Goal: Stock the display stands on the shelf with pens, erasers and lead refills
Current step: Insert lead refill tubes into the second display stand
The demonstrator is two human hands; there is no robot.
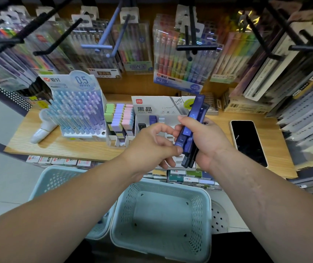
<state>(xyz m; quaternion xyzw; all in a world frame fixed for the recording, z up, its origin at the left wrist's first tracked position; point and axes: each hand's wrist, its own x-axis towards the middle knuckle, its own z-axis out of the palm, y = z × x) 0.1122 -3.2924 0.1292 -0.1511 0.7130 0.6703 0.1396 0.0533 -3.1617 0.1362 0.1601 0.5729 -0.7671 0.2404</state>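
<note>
My right hand (204, 141) grips a stack of dark blue and black lead refill cases (190, 130) above the white lead refill display stand (151, 109). My left hand (151, 145) pinches the lower end of one blue case in that stack. A few refill cases stand in the stand's back slots; my hands hide its front rows. To its left sits the eraser stand (120, 122) with green, purple and pink erasers. Further left is the pen stand (77, 111), packed with blue and purple pens.
A phone (248, 141) lies on the wooden shelf (66, 147) to the right. Hanging pen packs and black hooks (195, 47) crowd the space above. Two pale blue baskets (161, 219) sit below the shelf edge. Small boxes line the lower shelf.
</note>
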